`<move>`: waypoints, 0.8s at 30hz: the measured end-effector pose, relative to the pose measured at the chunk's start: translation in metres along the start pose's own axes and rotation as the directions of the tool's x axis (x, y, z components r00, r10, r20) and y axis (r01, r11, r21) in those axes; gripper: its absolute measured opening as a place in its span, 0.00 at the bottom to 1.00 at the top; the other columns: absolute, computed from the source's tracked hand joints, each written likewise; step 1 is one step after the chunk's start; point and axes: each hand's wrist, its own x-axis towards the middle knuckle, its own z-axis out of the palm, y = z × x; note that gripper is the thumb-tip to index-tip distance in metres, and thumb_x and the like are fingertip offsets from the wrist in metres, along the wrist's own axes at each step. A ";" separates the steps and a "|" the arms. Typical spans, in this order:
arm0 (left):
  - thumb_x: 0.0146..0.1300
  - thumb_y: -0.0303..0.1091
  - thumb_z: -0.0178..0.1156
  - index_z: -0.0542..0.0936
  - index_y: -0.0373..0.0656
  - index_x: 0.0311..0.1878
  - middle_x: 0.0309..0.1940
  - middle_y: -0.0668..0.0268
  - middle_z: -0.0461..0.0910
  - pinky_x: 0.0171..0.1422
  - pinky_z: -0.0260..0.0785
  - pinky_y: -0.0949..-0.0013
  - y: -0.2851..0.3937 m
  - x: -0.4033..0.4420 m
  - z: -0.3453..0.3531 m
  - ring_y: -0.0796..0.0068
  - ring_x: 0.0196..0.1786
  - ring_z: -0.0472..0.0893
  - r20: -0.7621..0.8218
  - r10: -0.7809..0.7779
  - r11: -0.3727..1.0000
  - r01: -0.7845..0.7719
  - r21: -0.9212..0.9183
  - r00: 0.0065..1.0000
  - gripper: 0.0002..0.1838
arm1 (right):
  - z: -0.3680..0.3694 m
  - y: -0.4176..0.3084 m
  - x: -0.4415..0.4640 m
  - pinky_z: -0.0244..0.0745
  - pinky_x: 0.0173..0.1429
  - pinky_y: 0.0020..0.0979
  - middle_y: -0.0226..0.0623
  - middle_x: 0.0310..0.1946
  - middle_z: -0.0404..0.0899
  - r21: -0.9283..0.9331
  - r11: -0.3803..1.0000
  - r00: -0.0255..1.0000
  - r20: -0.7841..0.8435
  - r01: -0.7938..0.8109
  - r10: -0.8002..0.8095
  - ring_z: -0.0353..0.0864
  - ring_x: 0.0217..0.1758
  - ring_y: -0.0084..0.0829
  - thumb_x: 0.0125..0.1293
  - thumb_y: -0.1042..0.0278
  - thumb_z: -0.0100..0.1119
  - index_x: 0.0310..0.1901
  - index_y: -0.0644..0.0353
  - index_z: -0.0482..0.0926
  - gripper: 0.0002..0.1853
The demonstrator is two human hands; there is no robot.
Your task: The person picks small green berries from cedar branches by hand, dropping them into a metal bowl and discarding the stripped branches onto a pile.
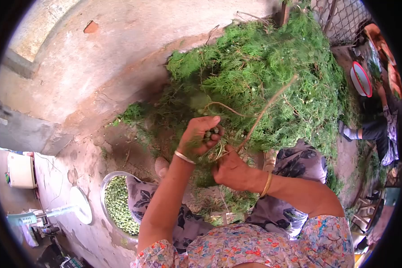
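Several small round green fruits (211, 133) lie in the curled palm and fingers of my left hand (200, 136), which wears a silver bangle. Close to its right, my right hand (234, 169), with a gold bangle on the wrist, is closed around a leafy branch (269, 107) whose bare brown stem slants up to the right. Some of the foliage between the two hands is blurred. Beyond them rises a large heap of green feathery branches (259, 58). A metal basin (103, 196) full of small green fruits stands to the lower left, beside my knee.
A white fan (79, 205) is at the left, near a white box (21, 170). A concrete wall (116, 40) runs along the upper left. On the right, another person's leg (370, 131) shows near a red-rimmed white basin (361, 79). Wire mesh stands at the upper right.
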 end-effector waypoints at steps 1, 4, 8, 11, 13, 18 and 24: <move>0.66 0.35 0.57 0.72 0.37 0.55 0.28 0.59 0.76 0.19 0.58 0.80 -0.008 0.006 -0.001 0.81 0.22 0.69 0.105 -0.036 0.989 0.050 -0.136 0.994 0.18 | 0.009 -0.003 0.000 0.65 0.52 0.52 0.40 0.26 0.78 0.061 0.998 0.999 -0.044 0.031 -0.028 0.79 0.38 0.39 0.40 0.69 0.57 0.26 0.62 0.80 0.09; 0.67 0.36 0.56 0.66 0.42 0.61 0.29 0.59 0.75 0.20 0.58 0.79 -0.016 0.006 0.015 0.80 0.23 0.69 0.209 0.060 0.962 -0.001 -0.274 0.976 0.22 | 0.022 -0.001 -0.002 0.68 0.48 0.51 0.38 0.22 0.77 0.159 0.979 0.979 -0.180 0.127 -0.098 0.79 0.35 0.40 0.39 0.69 0.58 0.21 0.59 0.79 0.06; 0.68 0.39 0.54 0.68 0.43 0.60 0.28 0.60 0.74 0.21 0.58 0.79 -0.004 -0.008 0.030 0.80 0.24 0.68 0.188 0.124 0.937 -0.053 -0.346 0.974 0.20 | 0.023 0.008 -0.002 0.71 0.44 0.45 0.37 0.19 0.76 0.250 0.933 0.914 -0.374 0.260 -0.155 0.80 0.32 0.41 0.38 0.68 0.58 0.19 0.58 0.79 0.05; 0.68 0.41 0.54 0.72 0.42 0.55 0.26 0.63 0.74 0.21 0.57 0.78 0.000 -0.016 0.026 0.81 0.24 0.68 -0.035 0.081 0.984 -0.086 -0.157 0.996 0.17 | 0.000 0.021 -0.004 0.73 0.42 0.43 0.42 0.20 0.77 0.298 0.920 0.942 -0.293 0.253 -0.164 0.81 0.33 0.43 0.40 0.70 0.58 0.21 0.61 0.80 0.05; 0.68 0.42 0.55 0.75 0.42 0.51 0.25 0.66 0.74 0.22 0.58 0.78 -0.001 -0.021 0.020 0.81 0.24 0.68 -0.178 0.061 0.998 -0.057 0.029 0.982 0.16 | -0.009 0.031 -0.004 0.74 0.40 0.42 0.45 0.23 0.78 0.468 0.869 0.985 -0.133 0.159 -0.109 0.81 0.33 0.45 0.43 0.71 0.59 0.23 0.63 0.80 0.05; 0.66 0.42 0.56 0.78 0.43 0.45 0.25 0.72 0.75 0.23 0.58 0.78 -0.008 -0.027 0.022 0.84 0.23 0.69 -0.329 0.139 0.937 -0.016 0.350 0.934 0.13 | -0.070 0.062 -0.009 0.76 0.38 0.39 0.50 0.30 0.81 0.852 0.509 0.992 0.121 -0.119 0.029 0.82 0.33 0.49 0.50 0.70 0.64 0.31 0.69 0.81 0.10; 0.67 0.40 0.53 0.77 0.48 0.43 0.32 0.75 0.75 0.26 0.62 0.79 -0.031 -0.024 0.025 0.85 0.28 0.73 -0.163 -0.099 0.946 0.144 0.290 0.982 0.09 | -0.053 0.067 0.006 0.75 0.46 0.29 0.41 0.36 0.83 0.903 0.408 0.811 -0.136 -0.136 0.570 0.80 0.39 0.26 0.53 0.75 0.68 0.44 0.68 0.80 0.15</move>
